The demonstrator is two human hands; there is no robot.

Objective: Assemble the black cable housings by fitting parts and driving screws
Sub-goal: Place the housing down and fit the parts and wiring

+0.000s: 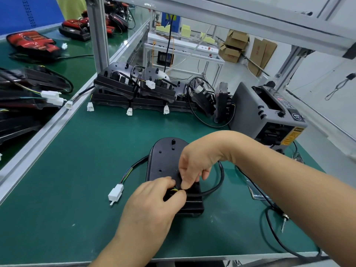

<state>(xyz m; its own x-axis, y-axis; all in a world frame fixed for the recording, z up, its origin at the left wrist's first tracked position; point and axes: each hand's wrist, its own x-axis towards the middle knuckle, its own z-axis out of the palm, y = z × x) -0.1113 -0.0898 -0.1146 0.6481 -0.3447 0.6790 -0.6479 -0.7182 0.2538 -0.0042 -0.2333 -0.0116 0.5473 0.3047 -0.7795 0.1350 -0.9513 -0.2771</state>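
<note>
A black cable housing [165, 158] lies flat on the green mat in front of me, rounded end away from me. A black cable [219, 182] loops out of its near end on the right; another lead runs left to a white connector [116, 192]. My left hand [152, 205] pinches the coloured wires at the housing's near end. My right hand [194, 166] comes in from the right, its fingers curled and pinching the same wire spot from above. The point where the wires enter the housing is hidden by my fingers.
Several stacked black housings [134, 91] with white connectors stand at the back of the mat. A grey tape dispenser [269, 116] sits at back right. An electric screwdriver tip [284, 221] and its cord lie at the right. An aluminium frame post [98, 35] rises at back left.
</note>
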